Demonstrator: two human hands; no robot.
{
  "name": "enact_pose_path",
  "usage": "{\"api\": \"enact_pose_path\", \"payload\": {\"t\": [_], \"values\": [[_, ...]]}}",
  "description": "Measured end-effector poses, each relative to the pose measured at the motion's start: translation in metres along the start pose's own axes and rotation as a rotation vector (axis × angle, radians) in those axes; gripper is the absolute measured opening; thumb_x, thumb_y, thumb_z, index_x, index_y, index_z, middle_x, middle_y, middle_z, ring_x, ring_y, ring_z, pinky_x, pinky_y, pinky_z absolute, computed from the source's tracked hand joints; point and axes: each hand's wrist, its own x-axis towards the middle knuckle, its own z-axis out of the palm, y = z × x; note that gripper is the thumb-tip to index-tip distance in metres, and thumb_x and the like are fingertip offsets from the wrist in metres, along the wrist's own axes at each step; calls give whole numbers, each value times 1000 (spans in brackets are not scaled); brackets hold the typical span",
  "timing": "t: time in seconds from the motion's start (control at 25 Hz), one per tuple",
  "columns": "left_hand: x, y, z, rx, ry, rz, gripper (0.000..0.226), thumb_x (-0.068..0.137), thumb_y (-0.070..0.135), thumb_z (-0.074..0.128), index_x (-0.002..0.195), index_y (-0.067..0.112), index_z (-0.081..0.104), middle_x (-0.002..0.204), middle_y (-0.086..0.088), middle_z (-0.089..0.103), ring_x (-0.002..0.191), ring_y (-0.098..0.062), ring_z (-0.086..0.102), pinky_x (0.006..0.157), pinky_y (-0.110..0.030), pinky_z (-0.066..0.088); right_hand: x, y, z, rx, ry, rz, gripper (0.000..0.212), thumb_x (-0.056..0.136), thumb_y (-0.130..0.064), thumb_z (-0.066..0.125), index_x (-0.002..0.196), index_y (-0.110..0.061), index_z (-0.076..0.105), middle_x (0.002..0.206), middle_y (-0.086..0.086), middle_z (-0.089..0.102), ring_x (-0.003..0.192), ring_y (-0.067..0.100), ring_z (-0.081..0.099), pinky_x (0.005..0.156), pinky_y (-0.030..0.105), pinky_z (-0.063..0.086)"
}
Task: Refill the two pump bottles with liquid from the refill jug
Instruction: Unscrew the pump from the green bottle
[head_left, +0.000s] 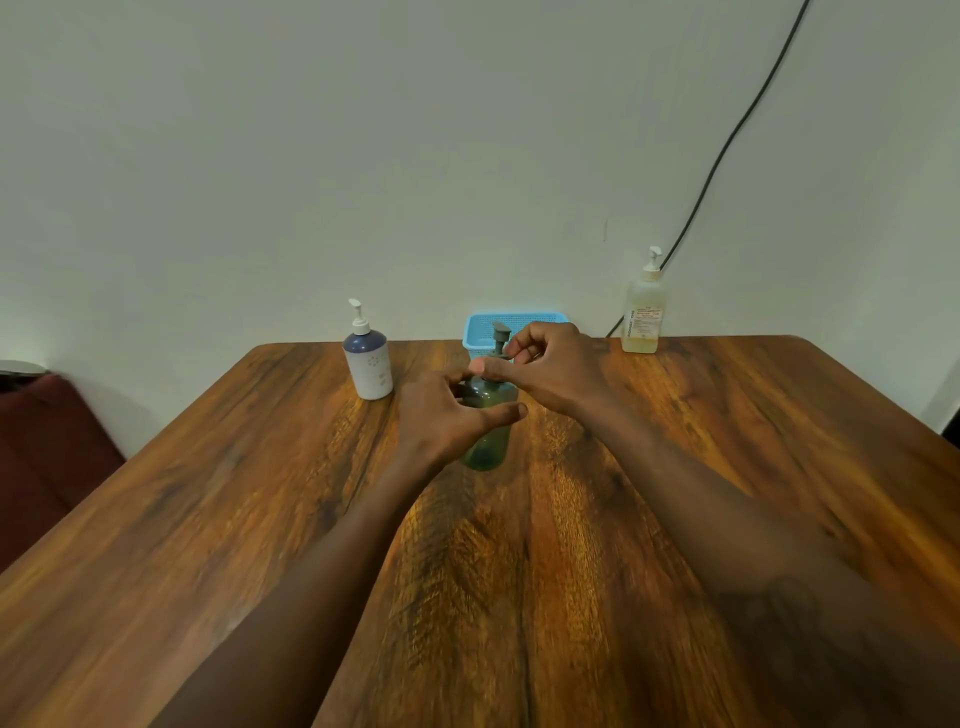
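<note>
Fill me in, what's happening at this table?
A person is working on the green pump bottle at mid-table. The left hand grips its body, and the right hand is at the pump collar, apparently unscrewing it. The white-and-blue pump bottle, clear pump bottle and blue basket stand untouched near the wall.

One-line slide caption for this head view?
Left hand grips green translucent pump bottle on wooden table; right hand at its pump collar.

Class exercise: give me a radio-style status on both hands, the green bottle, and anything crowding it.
Left hand grips green pump bottle body. Right hand pinches at its pump collar. Bottle upright on table, pump on. Blue basket close behind.
</note>
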Motion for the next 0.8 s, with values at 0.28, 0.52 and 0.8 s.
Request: {"api": "enact_pose_path", "payload": {"t": [0.28,0.52,0.8], "values": [[-11,5,-9,-11,-61,13,64,67,58,86,120,24,74,105,12,76,87,0,70,72,-19,60,-7,-5,-8,183,-270,-5,66,90,-15,76,148,-27,47,136,1,61,122,10,58,80,13,54],[-17,13,-7,7,-63,16,55,66,52,88,109,21,75,95,10,76,82,-3,71,70,-30,63,-15,-9,-3,-130,-49,-58,49,69,-59,85,91,-18,68,88,0,71,78,12,68,69,26,56],[-19,6,-14,55,-139,-16,70,71,59,84,129,21,68,111,7,71,90,-4,65,71,-22,55,-13,-15,-17,238,-58,-114,43,84,-8,80,125,-16,67,108,-9,70,99,5,70,87,29,61]]}}
